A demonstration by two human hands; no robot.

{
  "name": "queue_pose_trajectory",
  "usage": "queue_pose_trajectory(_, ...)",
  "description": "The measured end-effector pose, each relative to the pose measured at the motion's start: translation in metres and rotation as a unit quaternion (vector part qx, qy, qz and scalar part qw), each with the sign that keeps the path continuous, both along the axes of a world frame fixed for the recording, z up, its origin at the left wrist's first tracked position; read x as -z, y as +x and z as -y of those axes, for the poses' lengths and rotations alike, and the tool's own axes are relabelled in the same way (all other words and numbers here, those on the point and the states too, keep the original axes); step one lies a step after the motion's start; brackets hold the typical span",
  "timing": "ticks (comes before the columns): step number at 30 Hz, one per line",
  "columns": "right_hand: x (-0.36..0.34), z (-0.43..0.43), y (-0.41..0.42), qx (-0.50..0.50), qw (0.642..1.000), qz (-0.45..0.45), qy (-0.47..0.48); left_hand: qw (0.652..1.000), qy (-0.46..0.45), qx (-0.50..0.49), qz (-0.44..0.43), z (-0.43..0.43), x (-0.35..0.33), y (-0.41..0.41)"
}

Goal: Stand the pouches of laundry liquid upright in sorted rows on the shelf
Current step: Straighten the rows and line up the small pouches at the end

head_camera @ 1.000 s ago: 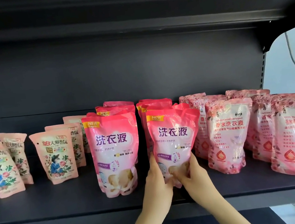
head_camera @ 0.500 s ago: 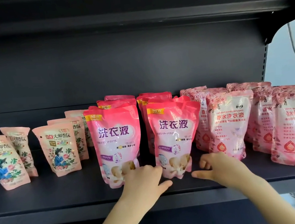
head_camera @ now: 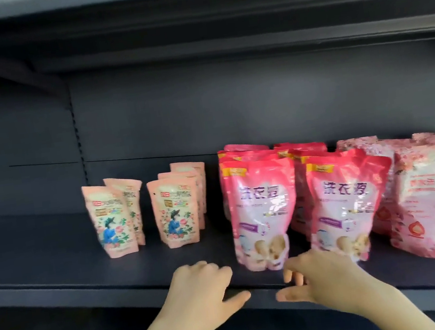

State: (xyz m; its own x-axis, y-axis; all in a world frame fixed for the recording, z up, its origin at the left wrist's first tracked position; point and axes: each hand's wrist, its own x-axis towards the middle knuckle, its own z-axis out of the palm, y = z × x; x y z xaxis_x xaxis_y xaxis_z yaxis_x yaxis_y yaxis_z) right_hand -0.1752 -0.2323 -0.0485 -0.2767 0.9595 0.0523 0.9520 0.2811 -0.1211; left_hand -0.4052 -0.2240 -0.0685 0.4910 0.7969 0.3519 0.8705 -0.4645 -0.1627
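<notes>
1. Now, far left on the shelf (head_camera: 40,245), the small peach pouches (head_camera: 111,221) stand upright in two short files, at nine o'clock from the pink ones.
2. Next, the left hand (head_camera: 200,290) hovers over the front edge, at seven o'clock from the first bright pink pouch (head_camera: 262,211). Its fingers are loosely curled, thumb out, holding nothing.
3. That pouch and the second bright pink pouch (head_camera: 348,208) stand upright, with more filed behind.
4. At seven o'clock from the second pouch's base, the right hand (head_camera: 327,275) has drooping, relaxed fingers and grips nothing. Whether its knuckles brush the film, I cannot tell.
5. At three o'clock, the pale rose pouches (head_camera: 428,202) stand in rows too.
6. These look like soft, sloshing, bottom-heavy bags with glossy, likely slippery film. They are best taken low by both side seams and set flat on the gusset.
</notes>
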Motion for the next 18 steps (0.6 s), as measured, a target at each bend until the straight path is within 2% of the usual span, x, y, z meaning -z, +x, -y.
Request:
queue_pose_trajectory(8, 0.006, -0.017, -0.145, -0.053, 0.996, -0.070, 0.030, 0.999, 0.021, -0.029, 0.015, -0.005, 0.005, -0.137)
queue_pose_trajectory(14, 0.007, -0.031, -0.204, -0.044, 0.992, -0.113, 0.022, 0.999, 0.011, -0.045, 0.024, -0.016, 0.001, -0.194)
queue_pose_trajectory(16, 0.007, -0.041, -0.214, -0.037, 0.990, -0.135, 0.021, 0.997, 0.002, -0.065, 0.052, -0.022, -0.001, -0.207)
queue_pose_trajectory(18, 0.011, -0.054, -0.222, -0.029, 0.982, -0.187, 0.024, 0.983, -0.040, -0.075, 0.164, -0.033, -0.001, -0.217)
